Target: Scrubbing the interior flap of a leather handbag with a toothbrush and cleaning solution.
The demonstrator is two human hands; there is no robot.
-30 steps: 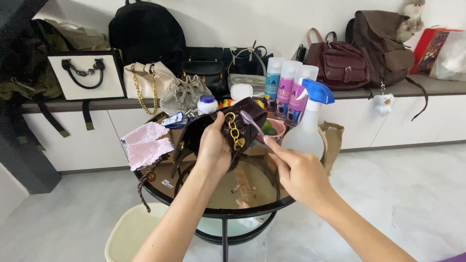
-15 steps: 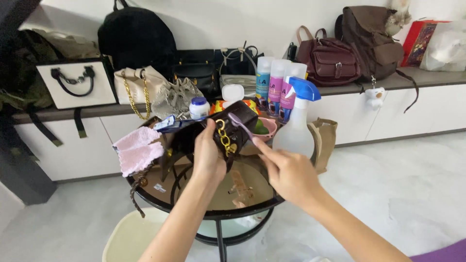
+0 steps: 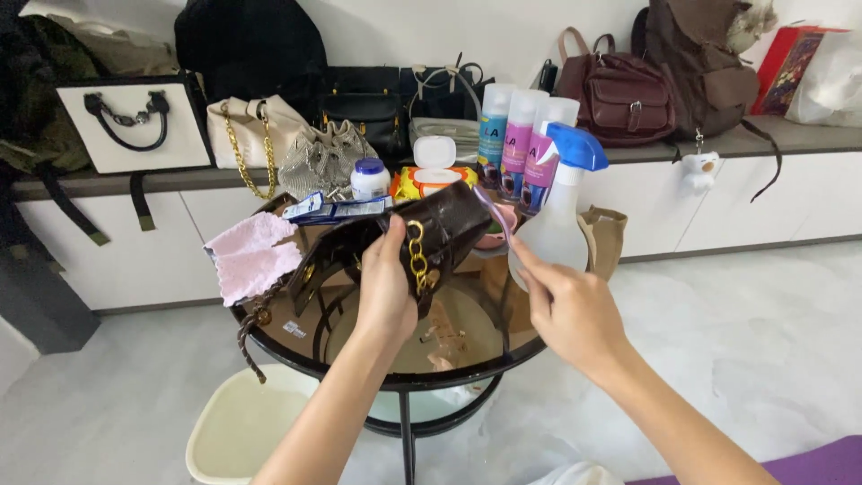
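Dark brown handbag (image 3: 422, 235) with gold chain held up over round glass bench (image 3: 296, 337). Your left hand (image 3: 386, 287) grips its middle, fingers closed round it. Your right hand (image 3: 566, 305) pinches pink cloth (image 3: 496, 214) against bag's right end. Spray bottle (image 3: 557, 211) just beyond right hand.

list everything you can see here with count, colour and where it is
dark brown handbag: 1, gold chain, held above the table
round glass table: 1, black rim, centre
pink cloth: 1, table's left edge
spray bottle: 1, translucent with blue head, table's right side
aerosol cans: 3, blue and pink, behind the spray bottle
small white jar: 1, blue lid, back of table
wipes pack: 1, yellow, white lid, back of table
bags on ledge: several, black, cream, maroon, brown, along the wall
cream bin: 1, floor under the table
left hand: grips the handbag
right hand: pinches a thin pink piece at the handbag's edge
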